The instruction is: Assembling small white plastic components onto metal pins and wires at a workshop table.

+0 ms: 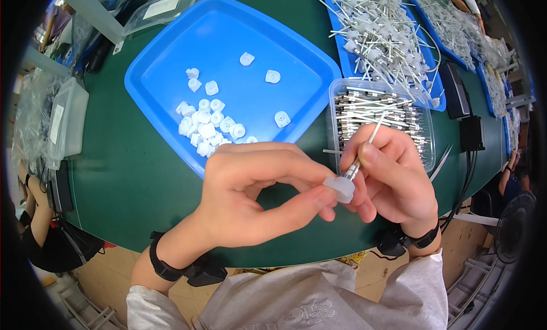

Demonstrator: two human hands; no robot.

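My left hand [256, 196] pinches a translucent white plastic cap [341, 188] between thumb and fingertips. In my right hand [393, 173] is a thin metal rod with a white stem [373, 133], gripped by thumb and forefinger and tilted up to the right. Its metal lower end meets the cap; how deep it sits inside I cannot tell. Behind my left hand, a blue tray [151, 51] holds several loose white caps [205, 122], mostly heaped at its near left side. Just beyond my right hand stands a clear plastic box [428, 142] full of similar rods [364, 105].
A blue tray [342, 48] at the back right is piled with capped rods. Another loaded blue tray [444, 33] lies farther right, near black boxes [471, 133] with cables. Tweezers [441, 162] rest by the clear box. A translucent container [68, 122] stands at left. Other people sit around the green table [114, 199].
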